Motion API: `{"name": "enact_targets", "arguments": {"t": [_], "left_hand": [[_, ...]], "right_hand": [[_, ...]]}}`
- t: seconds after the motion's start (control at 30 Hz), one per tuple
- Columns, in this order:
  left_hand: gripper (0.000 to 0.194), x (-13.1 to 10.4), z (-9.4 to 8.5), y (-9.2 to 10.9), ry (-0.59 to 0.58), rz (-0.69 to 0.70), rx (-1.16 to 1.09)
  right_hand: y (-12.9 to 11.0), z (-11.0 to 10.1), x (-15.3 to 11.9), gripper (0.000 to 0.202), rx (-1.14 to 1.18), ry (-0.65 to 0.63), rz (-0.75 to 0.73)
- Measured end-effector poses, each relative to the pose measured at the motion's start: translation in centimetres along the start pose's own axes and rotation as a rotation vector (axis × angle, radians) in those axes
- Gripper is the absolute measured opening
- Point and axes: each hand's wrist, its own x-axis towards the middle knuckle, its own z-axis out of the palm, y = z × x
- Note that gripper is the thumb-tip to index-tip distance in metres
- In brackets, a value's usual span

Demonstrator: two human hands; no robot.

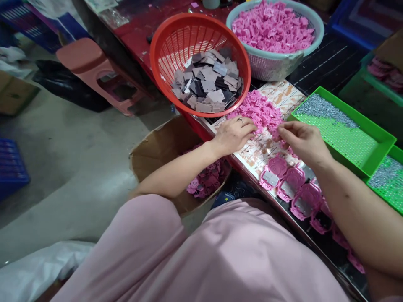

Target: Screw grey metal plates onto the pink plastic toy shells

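My left hand [233, 134], a ring on one finger, rests at the near edge of a heap of small pink plastic parts [258, 110]. Its fingers are curled together, and their tips are hidden among the pieces. Just right of the heap, my right hand [304, 141] pinches what looks like a small pink plastic part between thumb and fingers. Below it, along the table edge, lies a row of pink plastic housings [292, 183], several with grey plates set in them. My right forearm covers part of that row.
A red basket [163, 56] of grey plates stands behind my left hand. Beyond it is a pale blue basket [270, 67] of pink parts. Green trays [373, 167] with small metal pieces sit at right. Below the table edge, a cardboard box [157, 157] holds pink assemblies. A stool [83, 58] stands left.
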Motion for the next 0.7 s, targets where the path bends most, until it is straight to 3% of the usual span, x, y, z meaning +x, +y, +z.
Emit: {"name": "enact_targets", "arguments": {"t": [0.07,0.13,0.27,0.37,0.53,0.7], "left_hand": [[0.019,0.1,0.2,0.1,0.028,0.007,-0.037],[0.019,0.2,0.3,0.2,0.033,-0.011,-0.069],[0.022,0.4,0.2,0.5,0.021,-0.083,-0.109],[0.026,0.4,0.0,0.7,0.014,-0.113,-0.130],[0.028,0.1,0.1,0.7,-0.026,-0.137,-0.137],[0.032,0.5,-0.1,1.1,0.038,-0.158,-0.111]], "right_hand": [[0.3,-0.9,-0.5,0.025,0.341,-0.057,0.230],[0.6,-1.7,-1.1,0.034,0.551,-0.107,0.344],[1.1,-2.9,-2.8,0.037,0.583,-0.156,0.276],[1.7,-4.3,-4.6,0.038,0.357,-0.097,0.184],[4.0,-7.5,-8.3,0.026,-0.373,0.150,0.074],[6.5,-8.2,-10.3,0.023,-0.718,0.176,0.048]]}}
